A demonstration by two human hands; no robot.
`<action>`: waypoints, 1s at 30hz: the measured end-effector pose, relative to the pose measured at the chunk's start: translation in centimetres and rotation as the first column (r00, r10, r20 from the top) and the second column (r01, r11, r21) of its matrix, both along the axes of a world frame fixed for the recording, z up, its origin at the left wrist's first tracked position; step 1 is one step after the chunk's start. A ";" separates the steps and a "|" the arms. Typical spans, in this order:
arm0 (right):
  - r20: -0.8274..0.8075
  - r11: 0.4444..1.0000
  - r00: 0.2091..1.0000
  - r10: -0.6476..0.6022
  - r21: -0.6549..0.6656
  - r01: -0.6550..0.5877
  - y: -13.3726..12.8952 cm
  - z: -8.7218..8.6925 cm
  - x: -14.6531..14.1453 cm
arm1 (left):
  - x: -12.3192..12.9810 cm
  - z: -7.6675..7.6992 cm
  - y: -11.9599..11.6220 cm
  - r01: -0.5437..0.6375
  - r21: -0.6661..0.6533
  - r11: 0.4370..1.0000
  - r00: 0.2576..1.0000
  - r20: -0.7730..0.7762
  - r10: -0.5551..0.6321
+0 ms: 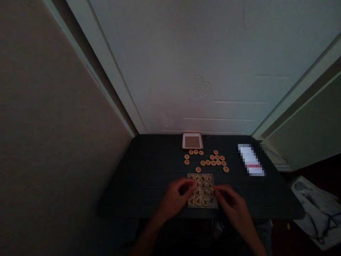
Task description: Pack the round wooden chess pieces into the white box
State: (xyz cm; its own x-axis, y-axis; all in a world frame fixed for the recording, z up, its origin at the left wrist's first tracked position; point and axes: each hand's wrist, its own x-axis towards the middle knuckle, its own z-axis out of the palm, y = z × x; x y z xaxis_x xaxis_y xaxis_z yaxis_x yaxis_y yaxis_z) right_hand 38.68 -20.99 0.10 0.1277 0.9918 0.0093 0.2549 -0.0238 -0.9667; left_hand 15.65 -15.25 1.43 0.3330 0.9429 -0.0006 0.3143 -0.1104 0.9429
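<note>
A shallow box [214,205] lies near the table's front edge, filled with rows of round wooden Chinese chess pieces [198,201] bearing dark characters. At its lower right corner a bit of the bottom shows. My left hand [177,195] reaches over the box's left side, thumb and forefinger pinched together above the left column; what is between them, if anything, is hidden. On the right edge, my right hand [231,202] has thumb and fingertips closed against a piece [212,192] in the right column. Beyond the box lie several loose pieces with red characters [213,163].
An open, light-lined lid or tray [192,142] stands at the table's back, by the white panel [173,71] with embossed hearts. A pixelated bright rectangle [251,160] lies on the dark table [133,177] at right. Printed sheets or a bag [311,209] sit lower right.
</note>
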 end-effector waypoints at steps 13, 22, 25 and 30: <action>0.038 0.995 0.998 0.047 -0.092 -0.044 -0.5 -0.6 0.5 | -2.0 -1.9 0.2 0.046 0.110 0.993 0.975 -0.223 -0.020; 0.270 0.994 0.958 0.101 -0.056 -0.089 -0.6 -0.3 0.9 | -2.0 -2.1 0.3 0.042 0.084 0.996 0.978 -0.207 -0.024; 0.321 0.989 0.936 0.142 -0.084 -0.122 -0.6 -0.5 1.0 | -2.0 -2.1 0.3 0.044 0.076 0.996 0.976 -0.217 -0.026; 0.424 0.985 0.890 0.168 -0.045 -0.165 -0.6 -1.0 1.0 | -1.9 -2.1 0.3 0.041 0.072 0.997 0.977 -0.213 -0.024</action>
